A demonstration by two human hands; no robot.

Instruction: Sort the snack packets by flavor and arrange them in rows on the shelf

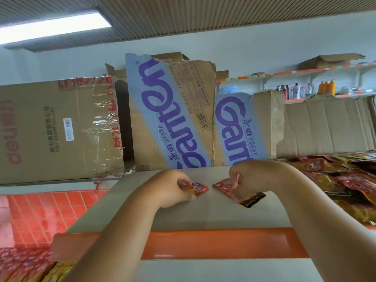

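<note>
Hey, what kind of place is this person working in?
Probably a small grocery shop or its stock corner: a shelf with an orange front edge, a heap of snack packets on its right side, cardboard boxes standing behind, and bottles lined up on wall shelves farther back.

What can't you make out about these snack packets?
Head view throughout.
Blurred: flavour print on the small red foil packet, partly covered by the left hand.
Covered: middle of the second red foil packet, by the right hand.
Covered: top of the black glossy packet, likewise.
Cut off: heap of red and yellow packets, right edge.
</note>
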